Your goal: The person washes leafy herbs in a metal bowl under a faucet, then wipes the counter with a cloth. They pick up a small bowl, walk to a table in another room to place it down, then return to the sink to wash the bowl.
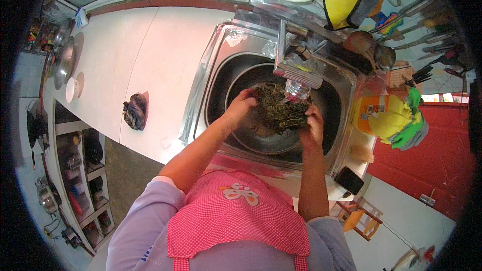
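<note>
Dark green leafy stems (282, 114) lie bunched over a round metal basin (244, 135), which sits inside the stainless steel sink (331, 109). From the left, my left hand (243, 106) touches the bunch, fingers bent at its edge. At the right end of the bunch, my right hand (313, 122) has its fingers curled against the stems. The greens hide some fingertips, so how firmly either hand holds them is unclear. Right above the greens hangs the faucet (299, 75) with a clear nozzle.
On the white counter (162, 64) left of the sink lies a dark crumpled bundle (135, 111). Farther left are a white bowl (72, 89) and a metal pan (64, 63). Yellow and green cloths (395, 120) hang right of the sink, above a smartphone (349, 180) on the counter's corner.
</note>
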A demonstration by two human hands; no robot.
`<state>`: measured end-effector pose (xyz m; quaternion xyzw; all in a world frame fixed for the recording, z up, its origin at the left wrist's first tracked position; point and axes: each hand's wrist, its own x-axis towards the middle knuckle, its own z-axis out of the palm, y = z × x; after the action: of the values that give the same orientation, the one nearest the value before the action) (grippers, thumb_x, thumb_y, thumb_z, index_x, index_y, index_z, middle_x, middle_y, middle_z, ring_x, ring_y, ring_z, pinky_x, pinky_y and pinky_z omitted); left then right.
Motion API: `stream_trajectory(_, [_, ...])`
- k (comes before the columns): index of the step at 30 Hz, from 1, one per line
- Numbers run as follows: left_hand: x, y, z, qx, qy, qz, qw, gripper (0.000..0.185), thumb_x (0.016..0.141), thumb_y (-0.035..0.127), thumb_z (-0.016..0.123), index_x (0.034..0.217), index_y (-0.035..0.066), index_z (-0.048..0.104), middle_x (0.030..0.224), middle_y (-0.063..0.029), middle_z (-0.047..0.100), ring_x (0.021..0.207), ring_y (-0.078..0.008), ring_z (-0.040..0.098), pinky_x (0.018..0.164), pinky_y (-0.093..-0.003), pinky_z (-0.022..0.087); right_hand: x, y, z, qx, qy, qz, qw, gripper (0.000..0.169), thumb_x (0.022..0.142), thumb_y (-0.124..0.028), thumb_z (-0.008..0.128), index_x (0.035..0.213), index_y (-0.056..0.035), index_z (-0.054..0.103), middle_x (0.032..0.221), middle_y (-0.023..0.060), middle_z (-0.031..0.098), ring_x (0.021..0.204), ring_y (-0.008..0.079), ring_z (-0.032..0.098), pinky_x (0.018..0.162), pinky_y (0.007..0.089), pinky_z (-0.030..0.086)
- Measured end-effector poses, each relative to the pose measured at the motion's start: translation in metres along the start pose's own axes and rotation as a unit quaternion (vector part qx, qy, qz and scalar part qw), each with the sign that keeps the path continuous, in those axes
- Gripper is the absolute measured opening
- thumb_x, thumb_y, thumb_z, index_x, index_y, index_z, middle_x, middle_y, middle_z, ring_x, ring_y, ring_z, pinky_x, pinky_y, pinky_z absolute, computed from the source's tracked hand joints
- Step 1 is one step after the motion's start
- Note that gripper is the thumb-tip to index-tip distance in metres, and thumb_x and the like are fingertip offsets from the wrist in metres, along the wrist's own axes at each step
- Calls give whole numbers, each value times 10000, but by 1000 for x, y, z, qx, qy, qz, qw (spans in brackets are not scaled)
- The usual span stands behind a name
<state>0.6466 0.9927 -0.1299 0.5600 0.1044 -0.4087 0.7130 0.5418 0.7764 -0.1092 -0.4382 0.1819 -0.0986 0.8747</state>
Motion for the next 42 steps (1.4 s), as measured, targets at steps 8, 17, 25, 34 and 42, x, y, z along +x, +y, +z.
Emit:
stream_trajectory(8, [-17,11,38,-94,-71,19,993,448,837,221,580,1230,105,399,1067,-89,547,930,-197,555,789,-335,474,12,26,32,194,-132,8,972,244,783,-160,504,1007,-62,506,1173,145,486,1075,291,480,909,431,403])
stream_trajectory(17, [-17,8,32,-168,11,10,986,365,792,13,528,1141,105,475,972,-100,584,817,-225,588,718,-358,509,18,0,57,-327,-21,4,945,414,786,-201,568,1150,-33,464,1103,99,535,989,198,518,867,329,402])
stream_trajectory(25, [-11,10,20,-307,-35,26,951,426,726,-69,435,1118,80,511,1053,-108,549,913,-283,556,820,-397,472,18,-1,52,-52,82,107,990,390,743,-63,585,1125,-52,509,1058,56,562,947,188,542,818,330,429])
stream_trajectory(34, [-3,23,29,-299,-173,-201,917,522,839,541,377,1143,134,499,1118,-131,520,1041,-329,479,919,-523,335,19,20,81,-297,-15,-29,954,212,741,-109,617,934,-26,589,904,50,612,839,173,565,758,310,431])
stream_trajectory(42, [31,-13,31,-278,9,-131,952,290,876,303,453,1046,80,527,949,-124,577,844,-295,553,764,-474,432,15,56,88,-594,-12,-262,761,175,651,-134,650,758,-47,542,714,112,553,644,270,553,589,340,438])
